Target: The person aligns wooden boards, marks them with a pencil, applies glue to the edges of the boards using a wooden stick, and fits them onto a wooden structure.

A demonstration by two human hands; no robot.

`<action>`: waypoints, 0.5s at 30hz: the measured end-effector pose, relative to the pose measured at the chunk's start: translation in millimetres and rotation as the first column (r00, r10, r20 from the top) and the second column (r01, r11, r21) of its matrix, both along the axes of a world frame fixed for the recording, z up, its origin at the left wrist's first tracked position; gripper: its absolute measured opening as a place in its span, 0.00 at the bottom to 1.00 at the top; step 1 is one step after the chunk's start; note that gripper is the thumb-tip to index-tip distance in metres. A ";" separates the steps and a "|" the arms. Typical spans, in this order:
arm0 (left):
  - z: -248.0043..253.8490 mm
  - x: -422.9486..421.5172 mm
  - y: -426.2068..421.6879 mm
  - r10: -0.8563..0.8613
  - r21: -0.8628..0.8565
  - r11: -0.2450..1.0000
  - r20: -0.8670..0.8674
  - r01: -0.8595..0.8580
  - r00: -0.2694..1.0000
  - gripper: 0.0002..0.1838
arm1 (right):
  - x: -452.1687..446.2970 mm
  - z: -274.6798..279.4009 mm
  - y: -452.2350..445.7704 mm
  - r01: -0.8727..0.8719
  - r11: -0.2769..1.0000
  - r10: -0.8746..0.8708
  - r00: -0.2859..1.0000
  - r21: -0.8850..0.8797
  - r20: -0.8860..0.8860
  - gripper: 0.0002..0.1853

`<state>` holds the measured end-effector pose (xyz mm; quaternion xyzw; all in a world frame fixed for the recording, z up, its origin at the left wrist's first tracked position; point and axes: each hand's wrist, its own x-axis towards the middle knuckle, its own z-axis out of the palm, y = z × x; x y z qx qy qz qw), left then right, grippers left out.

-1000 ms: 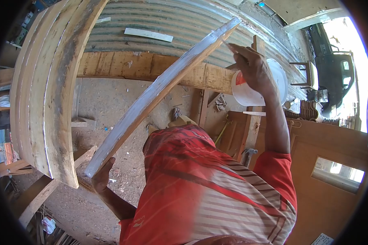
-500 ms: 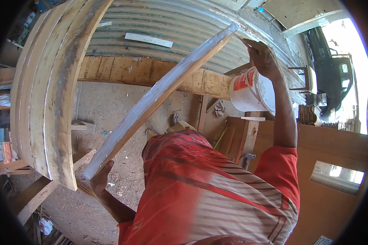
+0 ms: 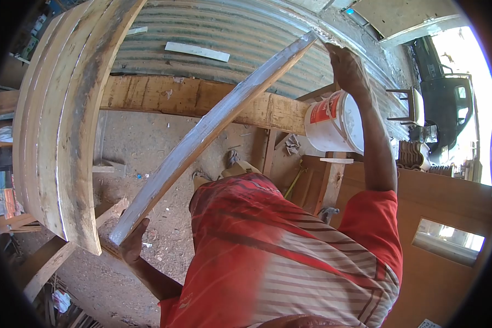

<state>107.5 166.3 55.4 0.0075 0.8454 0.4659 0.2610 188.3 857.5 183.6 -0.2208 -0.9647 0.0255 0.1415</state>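
Note:
A long wooden plank slants across the view, its upper face smeared with a whitish coating and its side edge bare brown wood. My left hand is closed around its near lower end, thumb up along the edge. Beyond the far upper end, my right hand is closed, fingers bent down close to the plank's tip; whatever sits between them is hidden. Below that hand, a white bucket with a red label and a handle is tipped in view beside a thick beam.
Several boards stand side by side at left, with white lines along their joints. A corrugated metal sheet lies behind the beam, with a pale strip on it. A hammer rests near an upright post; a brown panel stands at right.
My right hand has turned slightly and the thin piece that showed at its fingertips is now hidden. The plank and my left hand have shifted slightly left and down.

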 end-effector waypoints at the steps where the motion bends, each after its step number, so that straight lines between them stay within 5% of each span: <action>1: 1.7 1.7 0.2 -0.009 0.171 0.985 -0.024 0.013 1.000 0.45 | 1.5 3.5 -11.8 -0.008 1.000 0.009 0.999 -0.028 0.046 0.16; 4: 4.0 6.0 2.5 -0.007 0.489 0.870 -0.115 0.063 0.993 0.47 | 10.2 9.1 -56.6 -0.032 0.978 0.046 0.997 -0.206 0.067 0.17; 8: -1.8 6.6 5.6 0.020 0.541 0.839 -0.152 0.066 0.988 0.38 | 9.8 19.6 -51.4 -0.051 0.971 0.057 0.998 -0.233 0.016 0.18; 10: -0.2 6.9 5.6 0.037 0.419 0.908 -0.113 0.014 0.993 0.31 | 7.0 8.4 -18.5 -0.035 0.985 0.025 0.998 -0.169 -0.063 0.17; 12: 14.1 5.4 16.0 0.050 0.080 0.996 -0.074 -0.044 0.996 0.25 | 10.1 -13.7 11.0 -0.096 0.992 0.089 0.993 -0.087 -0.074 0.17; 15: 24.3 5.4 29.9 0.034 0.252 0.968 -0.160 0.008 0.987 0.20 | 8.2 -5.1 -41.4 -0.127 0.980 0.136 0.989 -0.153 0.053 0.19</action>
